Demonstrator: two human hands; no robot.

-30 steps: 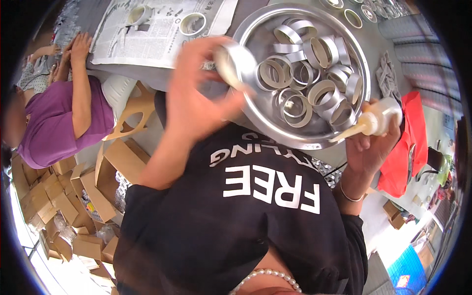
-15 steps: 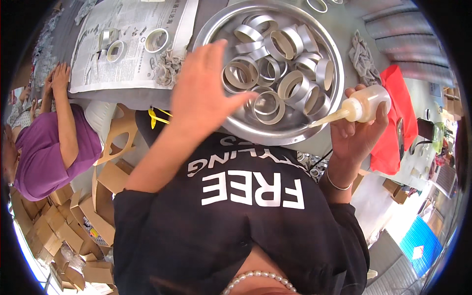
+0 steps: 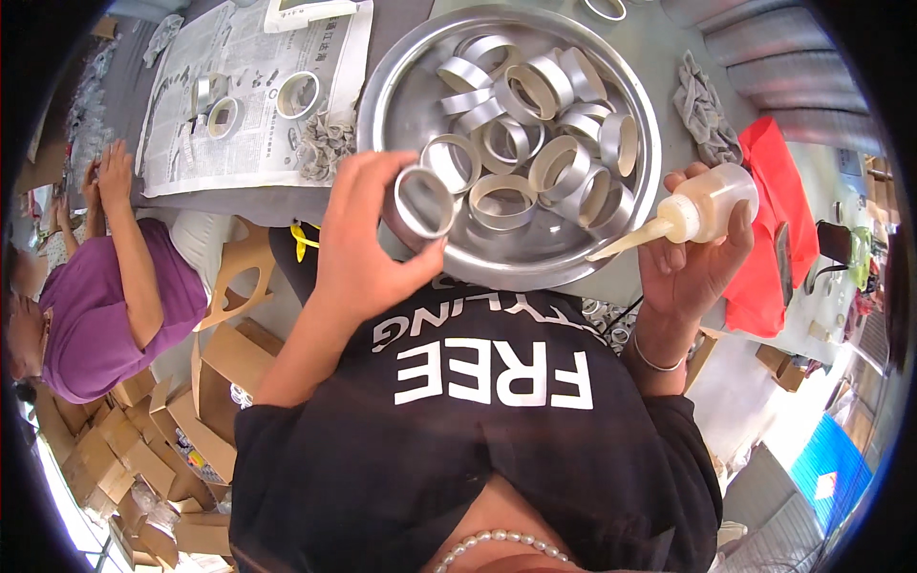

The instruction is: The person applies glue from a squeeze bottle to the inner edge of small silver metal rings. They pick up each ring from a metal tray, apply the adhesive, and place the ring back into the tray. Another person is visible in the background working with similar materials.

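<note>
The left hand point(image 3: 358, 253) is clamping a metal ring point(image 3: 425, 201) between thumb and fingers, holding it up just over the near rim of the round metal tray point(image 3: 394, 95). The ring's open face is turning toward the person, so its short axis is running roughly from the tray back toward the chest, and its band is standing on edge in the grip.

To the right of that hand, well apart from it, the right hand point(image 3: 695, 263) is closing around a small squeeze bottle point(image 3: 712, 202) of pale liquid. The bottle is lying nearly level, its long axis running left and slightly down, and its tapered nozzle point(image 3: 626, 244) is pointing across the tray's near rim toward the held ring. A gap is remaining between the nozzle tip and the ring; the ring lies to the left of the tip and a little higher. The right hand is the one nearer the nozzle's line; the left is the one carrying the ring.

Beyond both hands, loose rings point(image 3: 535, 115) are piling in the tray, some flat, some on edge. Farther left of the left hand, a newspaper point(image 3: 253, 105) is covering the tabletop point(image 3: 669, 38) with a few more rings on it. Past the right hand, a red cloth point(image 3: 778, 229) is hanging off the tabletop's edge. Another person's hands point(image 3: 105, 177) are working at the far left.
</note>
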